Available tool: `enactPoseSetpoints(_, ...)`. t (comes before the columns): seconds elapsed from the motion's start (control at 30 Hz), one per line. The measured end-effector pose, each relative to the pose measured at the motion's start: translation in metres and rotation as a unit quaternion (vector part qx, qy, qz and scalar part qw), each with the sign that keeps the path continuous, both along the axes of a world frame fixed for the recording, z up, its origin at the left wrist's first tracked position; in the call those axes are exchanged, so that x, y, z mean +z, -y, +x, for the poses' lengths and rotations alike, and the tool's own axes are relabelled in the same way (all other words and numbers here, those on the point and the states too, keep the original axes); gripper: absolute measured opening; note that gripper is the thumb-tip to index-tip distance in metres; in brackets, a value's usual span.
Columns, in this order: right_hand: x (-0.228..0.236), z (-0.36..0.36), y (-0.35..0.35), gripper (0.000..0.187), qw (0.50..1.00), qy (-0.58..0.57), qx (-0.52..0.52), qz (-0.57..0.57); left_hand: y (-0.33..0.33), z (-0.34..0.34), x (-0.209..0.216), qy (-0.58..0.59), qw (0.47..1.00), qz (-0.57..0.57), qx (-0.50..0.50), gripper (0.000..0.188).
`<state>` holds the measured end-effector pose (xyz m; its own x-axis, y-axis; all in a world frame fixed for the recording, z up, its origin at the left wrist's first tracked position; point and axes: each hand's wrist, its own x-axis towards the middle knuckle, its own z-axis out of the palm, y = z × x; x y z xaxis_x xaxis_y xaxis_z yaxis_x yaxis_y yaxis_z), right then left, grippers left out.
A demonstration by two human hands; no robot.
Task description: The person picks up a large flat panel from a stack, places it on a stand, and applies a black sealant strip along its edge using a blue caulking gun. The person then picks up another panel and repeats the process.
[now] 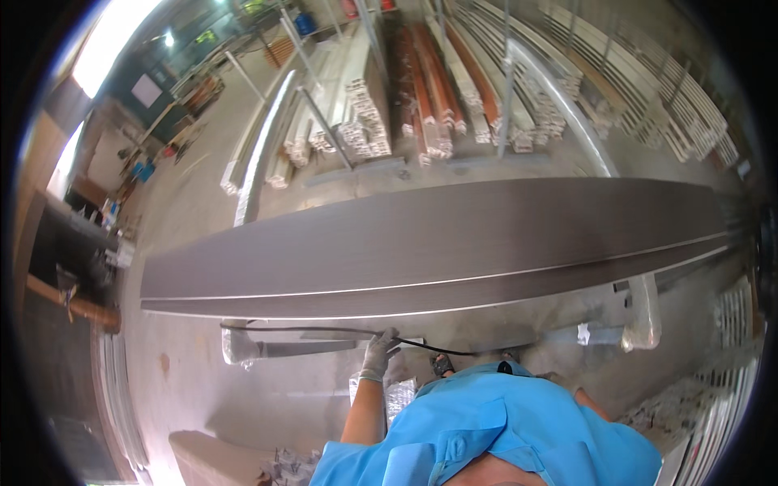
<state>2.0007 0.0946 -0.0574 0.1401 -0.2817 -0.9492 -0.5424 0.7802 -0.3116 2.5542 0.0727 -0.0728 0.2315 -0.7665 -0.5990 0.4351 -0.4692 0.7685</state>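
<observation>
My left hand [379,355], in a pale glove, is closed around a long thin black strip [438,348]. The strip stretches out to both sides of the hand, bending slightly downward toward the right. Just beyond it lies a long dark grey-brown panel [421,243] with a narrower lengthwise section along its near side, edged by light lines. The hand stays below the near edge of this panel, apart from it. Only a bit of my right arm [593,403] shows beside the blue shirt; my right hand is hidden.
Plastic-wrapped support bars [643,316] carry the panel at both ends. Beyond it, stacks of white profiles [369,105] and reddish-brown profiles [438,97] lie between upright metal posts [504,105]. A dark workbench [65,340] stands at the left. More pale profiles [717,413] lie at the lower right.
</observation>
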Motion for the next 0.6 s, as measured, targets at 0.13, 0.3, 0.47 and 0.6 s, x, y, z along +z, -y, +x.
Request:
enactPoseSetpoints(0.13,-0.013,-0.03,-0.003,0.015,0.999,-0.025,0.014,-0.035,0.022,-0.037,0.031,0.002,1.0,-0.029,-0.004,0.04)
enactPoseSetpoints(0.3,-0.013,-0.068,0.044,0.016,0.986,-0.076,0.067,-0.135,0.037,-0.082,0.044,-0.004,0.998,-0.028,0.063,0.035)
enactPoseSetpoints(0.47,0.016,-0.11,0.148,0.017,0.934,-0.108,0.2,-0.276,0.034,-0.122,0.055,0.011,0.996,-0.049,0.073,0.035)
enactPoseSetpoints(0.6,0.045,-0.116,0.201,0.017,0.888,-0.098,0.286,-0.347,0.024,-0.16,0.064,-0.045,0.98,-0.077,0.177,0.035)
